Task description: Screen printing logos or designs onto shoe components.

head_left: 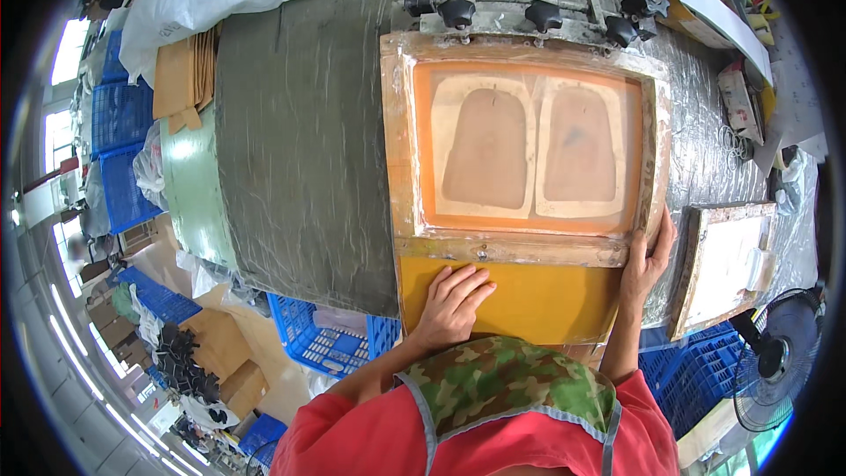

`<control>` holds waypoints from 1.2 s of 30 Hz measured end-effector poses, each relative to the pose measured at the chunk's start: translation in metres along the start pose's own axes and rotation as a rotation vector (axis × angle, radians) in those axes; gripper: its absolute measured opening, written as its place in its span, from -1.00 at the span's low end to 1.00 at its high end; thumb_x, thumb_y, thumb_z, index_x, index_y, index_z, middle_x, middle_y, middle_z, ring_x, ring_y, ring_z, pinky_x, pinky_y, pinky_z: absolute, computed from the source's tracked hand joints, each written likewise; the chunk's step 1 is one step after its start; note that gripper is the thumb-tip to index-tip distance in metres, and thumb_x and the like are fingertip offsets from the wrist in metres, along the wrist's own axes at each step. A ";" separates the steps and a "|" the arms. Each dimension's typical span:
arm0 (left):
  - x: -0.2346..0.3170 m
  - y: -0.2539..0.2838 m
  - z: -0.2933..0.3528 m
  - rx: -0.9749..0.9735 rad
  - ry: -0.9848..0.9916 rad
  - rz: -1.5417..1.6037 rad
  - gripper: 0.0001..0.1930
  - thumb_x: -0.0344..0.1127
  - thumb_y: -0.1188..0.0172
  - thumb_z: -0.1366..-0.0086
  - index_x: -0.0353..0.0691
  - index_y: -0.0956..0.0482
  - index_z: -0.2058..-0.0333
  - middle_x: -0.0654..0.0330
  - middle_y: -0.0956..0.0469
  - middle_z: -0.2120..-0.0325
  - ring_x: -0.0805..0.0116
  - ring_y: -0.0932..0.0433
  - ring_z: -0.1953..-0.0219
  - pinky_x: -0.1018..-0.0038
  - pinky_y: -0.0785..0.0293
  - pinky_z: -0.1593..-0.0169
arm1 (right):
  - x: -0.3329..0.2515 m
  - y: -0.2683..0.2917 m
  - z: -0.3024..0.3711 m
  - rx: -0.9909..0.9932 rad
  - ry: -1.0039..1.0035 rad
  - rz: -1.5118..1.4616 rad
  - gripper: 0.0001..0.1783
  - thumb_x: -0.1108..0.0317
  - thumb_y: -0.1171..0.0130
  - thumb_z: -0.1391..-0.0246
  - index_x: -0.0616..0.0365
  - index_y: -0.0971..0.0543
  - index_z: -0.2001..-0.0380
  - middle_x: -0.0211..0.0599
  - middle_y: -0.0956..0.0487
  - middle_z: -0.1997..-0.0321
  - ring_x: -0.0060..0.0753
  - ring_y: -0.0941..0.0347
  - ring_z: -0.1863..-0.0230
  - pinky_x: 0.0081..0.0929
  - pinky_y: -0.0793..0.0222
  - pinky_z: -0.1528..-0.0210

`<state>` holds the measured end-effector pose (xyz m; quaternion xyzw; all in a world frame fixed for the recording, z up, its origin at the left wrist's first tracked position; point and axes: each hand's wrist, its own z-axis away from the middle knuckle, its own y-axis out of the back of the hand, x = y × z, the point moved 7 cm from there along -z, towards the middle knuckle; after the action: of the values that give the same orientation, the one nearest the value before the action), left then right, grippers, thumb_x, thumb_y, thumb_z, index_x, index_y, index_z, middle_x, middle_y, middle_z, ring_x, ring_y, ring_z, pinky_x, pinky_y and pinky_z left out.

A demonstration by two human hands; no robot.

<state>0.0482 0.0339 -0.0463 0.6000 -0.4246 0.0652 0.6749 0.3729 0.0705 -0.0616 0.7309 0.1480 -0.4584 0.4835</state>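
A wooden screen printing frame point(520, 251) lies on the table in front of me. Two rounded, tapering shapes show side by side in its orange-edged mesh point(534, 146). Along the far side runs a metal clamp bar with black star knobs point(543, 15). A yellow board point(546, 297) sticks out from under the near rail. On that board my left hand point(451, 307) rests flat, fingers out, just short of the rail. My right hand point(649, 260) grips the near right corner of the frame, fingers along its outer side and thumb at the rail.
Right of me lie a smaller framed screen point(724, 260) and a black fan point(780, 357). Clear plastic sheeting point(256, 0) and brown cardboard pieces point(183, 79) sit at the far left. Blue crates point(330, 335) stand below the table edge. An open box point(705, 18) holds papers at far right.
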 end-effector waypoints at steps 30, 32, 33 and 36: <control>-0.008 0.003 -0.022 -0.009 0.009 0.060 -0.56 -0.53 -0.13 -0.11 -0.26 -0.55 -0.03 0.22 -0.49 -0.01 0.23 -0.40 0.01 0.25 -0.26 -0.11 | 0.002 -0.003 0.001 -0.019 0.002 -0.028 -0.42 0.49 0.01 -0.09 0.26 -0.35 -0.24 -0.15 -0.37 -0.18 -0.28 -0.29 -0.19 -0.33 -0.12 -0.30; -0.009 0.004 -0.023 0.005 0.020 0.051 -0.56 -0.53 -0.13 -0.12 -0.26 -0.55 -0.03 0.21 -0.49 -0.01 0.22 -0.40 0.00 0.25 -0.26 -0.12 | 0.001 -0.003 0.000 -0.022 -0.001 -0.022 -0.42 0.49 0.02 -0.09 0.26 -0.35 -0.24 -0.15 -0.37 -0.18 -0.28 -0.29 -0.19 -0.33 -0.12 -0.30; -0.008 0.005 -0.023 0.008 0.014 0.042 -0.56 -0.53 -0.13 -0.12 -0.26 -0.55 -0.03 0.21 -0.48 -0.01 0.22 -0.39 0.00 0.25 -0.26 -0.12 | 0.001 -0.002 0.001 -0.023 -0.007 -0.016 -0.42 0.49 0.02 -0.10 0.26 -0.35 -0.24 -0.15 -0.37 -0.18 -0.28 -0.29 -0.19 -0.33 -0.12 -0.29; -0.008 0.006 -0.023 0.009 0.010 0.036 -0.55 -0.52 -0.13 -0.12 -0.26 -0.54 -0.04 0.21 -0.48 -0.01 0.23 -0.39 0.00 0.26 -0.25 -0.12 | 0.003 -0.002 0.001 -0.029 -0.006 0.000 -0.42 0.49 0.03 -0.10 0.26 -0.35 -0.24 -0.14 -0.37 -0.18 -0.28 -0.29 -0.20 -0.32 -0.13 -0.29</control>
<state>0.0512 0.0592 -0.0455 0.5949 -0.4319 0.0823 0.6729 0.3726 0.0696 -0.0652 0.7224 0.1535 -0.4583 0.4946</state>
